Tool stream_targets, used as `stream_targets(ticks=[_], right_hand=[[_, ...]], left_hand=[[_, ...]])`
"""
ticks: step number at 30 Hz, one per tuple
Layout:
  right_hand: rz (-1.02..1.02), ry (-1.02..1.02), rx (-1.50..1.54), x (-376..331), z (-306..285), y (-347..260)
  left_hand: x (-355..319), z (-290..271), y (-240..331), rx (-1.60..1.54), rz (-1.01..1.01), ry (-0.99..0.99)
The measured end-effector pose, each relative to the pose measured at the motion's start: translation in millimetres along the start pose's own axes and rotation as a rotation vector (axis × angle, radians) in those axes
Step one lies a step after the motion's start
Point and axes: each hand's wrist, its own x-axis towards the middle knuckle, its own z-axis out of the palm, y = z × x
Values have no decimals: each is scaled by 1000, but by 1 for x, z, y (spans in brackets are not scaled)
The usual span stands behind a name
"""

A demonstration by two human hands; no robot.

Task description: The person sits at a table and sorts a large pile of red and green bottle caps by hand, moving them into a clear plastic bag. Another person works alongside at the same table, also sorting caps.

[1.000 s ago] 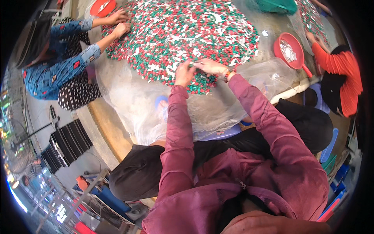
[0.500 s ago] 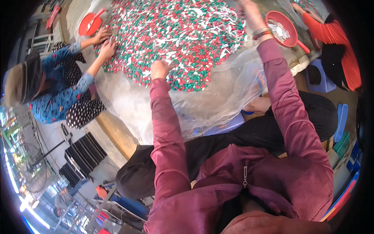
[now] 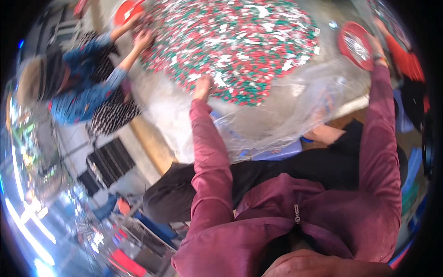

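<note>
A wide heap of small red, green and white pieces covers the plastic-sheeted surface before me. My left hand is at the heap's near edge, its fingers bent down among the pieces; blur hides what they hold. To the right, my right hand is closed at the far right rim of a red handled pan. Flat whitish pieces lie inside this pan. Its handle is hidden by my hand and sleeve.
Someone in a blue patterned top works at the heap's left side, beside another red pan. A red-orange sleeve of another person is close to my right hand. Thin clear sheeting hangs over the near edge.
My right hand has gone from above the heap's far right to the red pan's rim. My left hand stays at the heap's near edge. The whole view has shifted and blurred.
</note>
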Motion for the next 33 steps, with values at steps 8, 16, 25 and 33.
stream_targets(ticks=[8,16,25,33], right_hand=[[-741,-650,-15,-108,207,-153],[-1292,-735,-495,-331,375,-164],[-1052,-962,-468,-332,423,-162],[-1353,-563,-722,-320,434,-134]], left_hand=[[30,39,-27,946,-20,542],[41,103,-64,786,8,450],[-50,58,-24,-878,156,56],[-70,45,28,-292,390,336]])
